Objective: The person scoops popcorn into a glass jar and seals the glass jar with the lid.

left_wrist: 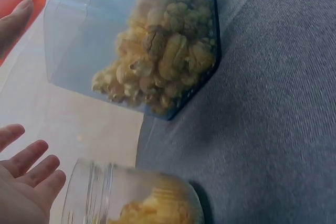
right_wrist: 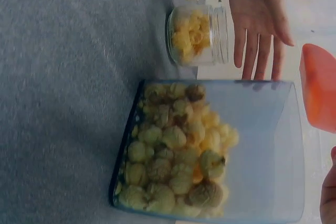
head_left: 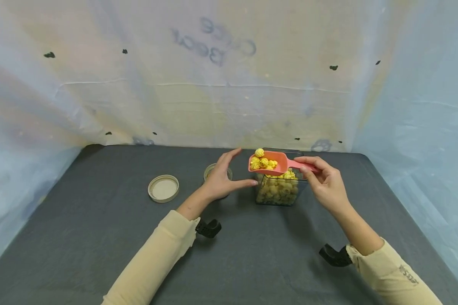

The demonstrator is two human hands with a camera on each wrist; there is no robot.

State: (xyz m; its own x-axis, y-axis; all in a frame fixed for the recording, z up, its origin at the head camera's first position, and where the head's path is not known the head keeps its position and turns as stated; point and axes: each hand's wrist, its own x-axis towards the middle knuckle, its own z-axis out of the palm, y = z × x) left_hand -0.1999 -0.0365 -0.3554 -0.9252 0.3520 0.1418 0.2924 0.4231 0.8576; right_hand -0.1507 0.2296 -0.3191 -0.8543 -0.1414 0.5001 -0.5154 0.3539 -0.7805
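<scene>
My right hand (head_left: 326,182) pinches the handle of a coral-pink scoop (head_left: 281,160), which carries several pieces of yellow popcorn (head_left: 264,162). The scoop is raised over a clear square container (right_wrist: 262,124) that is partly filled with popcorn (right_wrist: 173,140). My left hand (head_left: 221,180) is spread, fingers extended and thumb pointing toward the scoop, holding nothing. Below it stands an uncapped glass jar (left_wrist: 126,182) with yellow popcorn inside. In the head view that hand hides most of the jar; both wrist views show it upright beside the container.
A round jar lid (head_left: 163,189) lies on the dark grey cloth-covered table (head_left: 99,237), left of the jar. Pale plastic sheeting (head_left: 229,106) hangs behind the table and along its sides. A black wrist mount (head_left: 208,228) sticks out from the left sleeve, another (head_left: 335,256) from the right.
</scene>
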